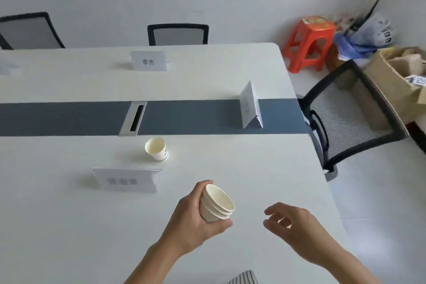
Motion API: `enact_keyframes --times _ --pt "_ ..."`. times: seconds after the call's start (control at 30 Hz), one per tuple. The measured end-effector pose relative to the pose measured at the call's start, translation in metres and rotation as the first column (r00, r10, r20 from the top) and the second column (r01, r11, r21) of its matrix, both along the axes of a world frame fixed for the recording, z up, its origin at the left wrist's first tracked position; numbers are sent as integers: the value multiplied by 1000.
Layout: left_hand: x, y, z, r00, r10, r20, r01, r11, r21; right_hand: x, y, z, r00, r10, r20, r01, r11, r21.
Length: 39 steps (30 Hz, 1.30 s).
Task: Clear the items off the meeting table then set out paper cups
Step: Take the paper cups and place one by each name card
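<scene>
My left hand [196, 217] grips a small stack of white paper cups [217, 204], tilted with the mouths facing up and right, above the near part of the white meeting table [265, 168]. My right hand [292, 223] hovers a short way to the right of the stack, fingers apart and curled, holding nothing. One single paper cup [156, 148] stands on the table just behind a folded name card [125, 180], near the grey centre strip [196, 117].
Three more name cards stand on the table: one at the far side [149, 61], one on the strip at the right end [250, 106], one at the far left edge [9, 68]. A cable slot [133, 119] sits in the strip. Mesh chairs [348, 108] surround the table; an orange stool [309, 41] and bags lie in the corner.
</scene>
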<state>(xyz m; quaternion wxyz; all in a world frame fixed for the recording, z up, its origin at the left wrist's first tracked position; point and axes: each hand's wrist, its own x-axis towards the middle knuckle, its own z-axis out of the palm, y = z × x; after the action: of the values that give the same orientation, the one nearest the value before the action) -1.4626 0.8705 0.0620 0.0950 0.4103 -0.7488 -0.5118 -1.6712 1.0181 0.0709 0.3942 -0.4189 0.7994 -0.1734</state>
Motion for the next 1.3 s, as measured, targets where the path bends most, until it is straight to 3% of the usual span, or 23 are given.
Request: enact_keyframes --times 0.27,0.6,0.8,0.93,1.17,1.3 --pt "-68 143 -4 955 -294 43 294 956 1 -22 199 -1 952 -307 5 307 952 9" --pt "-204 287 -18 732 -674 96 673 738 46 -76 393 -3 753 -658 -6 656 751 67" --pt "-327 327 -36 685 -724 76 719 690 86 -169 439 -13 706 -707 -29 706 701 100" --pt "-421 349 -33 667 -743 57 739 669 82 -257 458 -7 736 -671 -87 675 719 167" --pt "-587 376 11 610 -792 18 791 610 38 -403 492 29 638 -762 -109 768 641 13" --pt "-671 384 16 647 -762 35 762 648 4 -487 509 15 676 -733 -76 737 674 53"
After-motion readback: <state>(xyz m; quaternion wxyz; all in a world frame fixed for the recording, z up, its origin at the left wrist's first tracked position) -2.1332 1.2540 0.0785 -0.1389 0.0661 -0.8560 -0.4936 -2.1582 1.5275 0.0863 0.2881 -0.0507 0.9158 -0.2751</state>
